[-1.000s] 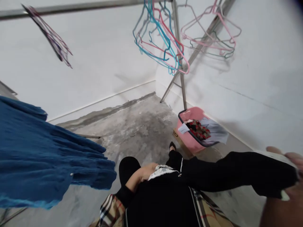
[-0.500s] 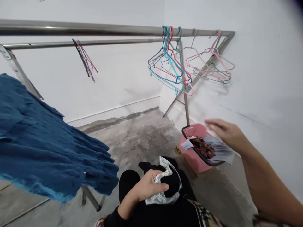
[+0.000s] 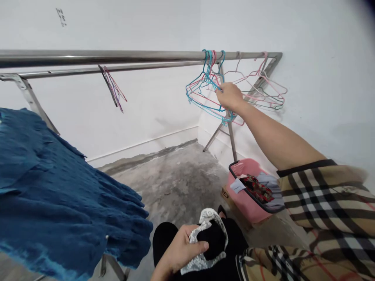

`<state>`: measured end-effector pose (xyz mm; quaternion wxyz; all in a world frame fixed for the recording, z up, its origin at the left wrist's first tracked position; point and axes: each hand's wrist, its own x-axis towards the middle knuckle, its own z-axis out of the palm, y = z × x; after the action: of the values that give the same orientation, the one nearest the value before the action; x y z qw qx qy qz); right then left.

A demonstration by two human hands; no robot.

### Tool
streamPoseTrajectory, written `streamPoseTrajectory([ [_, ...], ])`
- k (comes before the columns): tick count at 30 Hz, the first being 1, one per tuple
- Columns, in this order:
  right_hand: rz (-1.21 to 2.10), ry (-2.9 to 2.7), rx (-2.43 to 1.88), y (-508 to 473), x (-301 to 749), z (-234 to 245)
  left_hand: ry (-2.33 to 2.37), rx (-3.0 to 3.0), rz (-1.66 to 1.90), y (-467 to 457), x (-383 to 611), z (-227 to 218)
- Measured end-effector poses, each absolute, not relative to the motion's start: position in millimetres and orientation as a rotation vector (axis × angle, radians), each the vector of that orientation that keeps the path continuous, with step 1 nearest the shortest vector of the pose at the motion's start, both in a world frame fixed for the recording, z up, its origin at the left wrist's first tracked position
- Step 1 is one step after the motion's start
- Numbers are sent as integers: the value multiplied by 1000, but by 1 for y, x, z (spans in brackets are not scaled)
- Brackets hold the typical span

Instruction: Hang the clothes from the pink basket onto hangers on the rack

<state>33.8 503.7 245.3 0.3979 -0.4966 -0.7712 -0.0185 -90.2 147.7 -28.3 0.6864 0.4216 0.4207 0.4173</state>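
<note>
The right hand (image 3: 230,96) grips a blue hanger (image 3: 215,86) bunched with other hangers (image 3: 214,58) on the rail (image 3: 117,57); pulling may snag and drop neighbours. The left hand (image 3: 184,248) pinches the lace-trimmed black garment (image 3: 216,239) over the lap (image 3: 235,237); a slack hold risks slippage.

Two white walls (image 3: 152,105) meet at a corner above a stained grey concrete floor (image 3: 184,175). A white skirting (image 3: 164,143) lines their base. A metal clothes-drying rack (image 3: 131,57) stands alongside.
</note>
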Motion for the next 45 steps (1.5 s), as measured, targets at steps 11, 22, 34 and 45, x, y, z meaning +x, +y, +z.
streamPoseTrajectory([
  [11,362,-1805,-804,412,49,167,1175,813,1119,158,-94,-36],
  [22,1607,-1381,-1028,287,106,-34,1139,621,1268,166,-108,-40],
  [34,1590,-1898,-1007,281,99,-57,919,1034,1238,166,-105,-30],
  [45,1467,-1918,-959,290,130,-21,1475,1530,979,173,-121,-43],
])
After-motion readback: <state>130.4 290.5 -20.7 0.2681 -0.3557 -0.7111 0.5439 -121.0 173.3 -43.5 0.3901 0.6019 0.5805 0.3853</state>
